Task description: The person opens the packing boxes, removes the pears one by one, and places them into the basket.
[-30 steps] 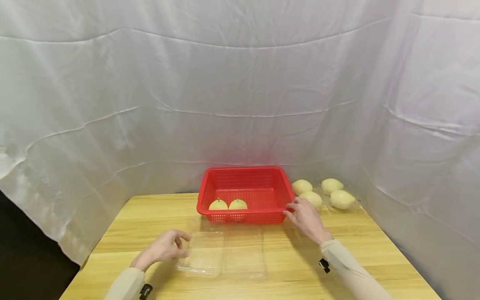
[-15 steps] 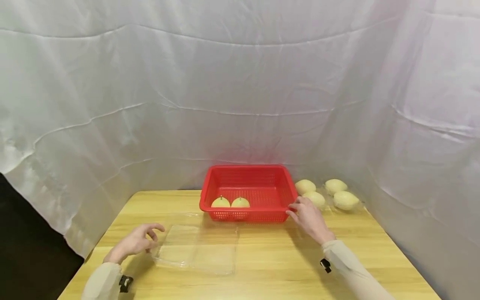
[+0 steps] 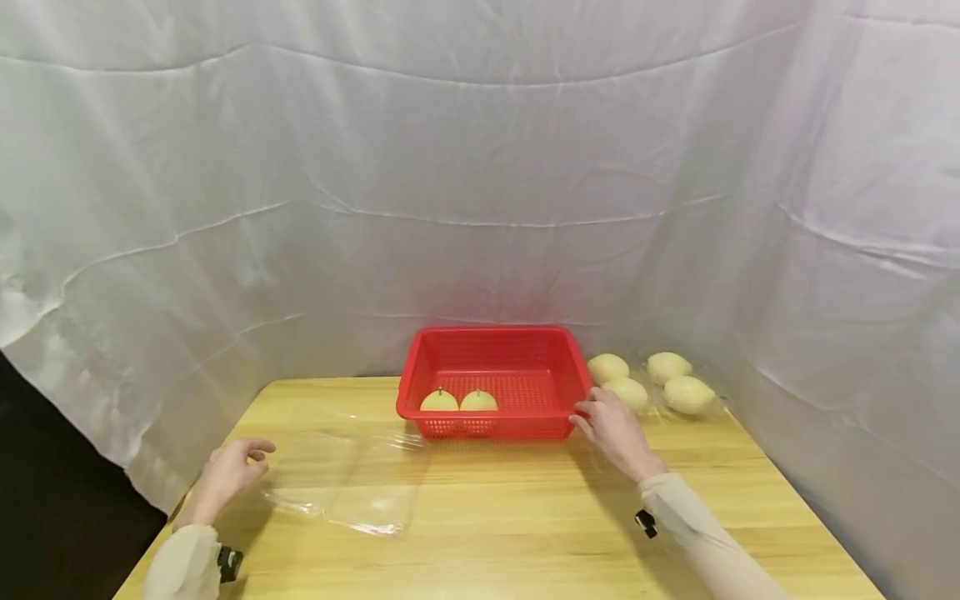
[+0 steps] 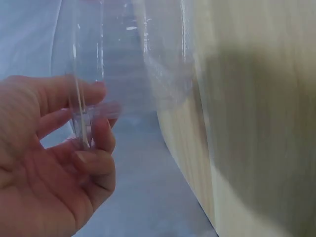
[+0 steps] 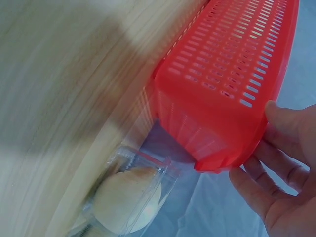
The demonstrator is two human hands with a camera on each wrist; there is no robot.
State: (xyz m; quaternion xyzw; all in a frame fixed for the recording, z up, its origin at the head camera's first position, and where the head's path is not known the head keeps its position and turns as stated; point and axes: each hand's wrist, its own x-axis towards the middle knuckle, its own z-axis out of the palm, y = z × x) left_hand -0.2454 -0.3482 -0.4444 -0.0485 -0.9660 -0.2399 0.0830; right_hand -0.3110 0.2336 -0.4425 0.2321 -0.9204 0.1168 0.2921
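Note:
At the left of the head view my left hand point(image 3: 228, 471) pinches the edge of a clear plastic clamshell box point(image 3: 348, 475), which lies opened out flat. In the left wrist view thumb and fingers close on its thin rim point(image 4: 81, 123). My right hand point(image 3: 615, 429) grips the front right corner of a red plastic basket point(image 3: 487, 425); the right wrist view has the thumb against the perforated wall and the fingers around the rim. Two yellow pears point(image 3: 439, 401) sit inside the basket at its front left.
Right of the basket, several pale yellow fruits point(image 3: 688, 395) lie in clear plastic packs; one pack point(image 5: 131, 197) stands close to the basket's end. The wooden table point(image 3: 525, 533) has a grey-white curtain point(image 3: 480, 167) behind it and along both sides.
My left hand has moved left, taking the clear clamshell box with it from in front of the basket. My right hand stays at the basket's corner.

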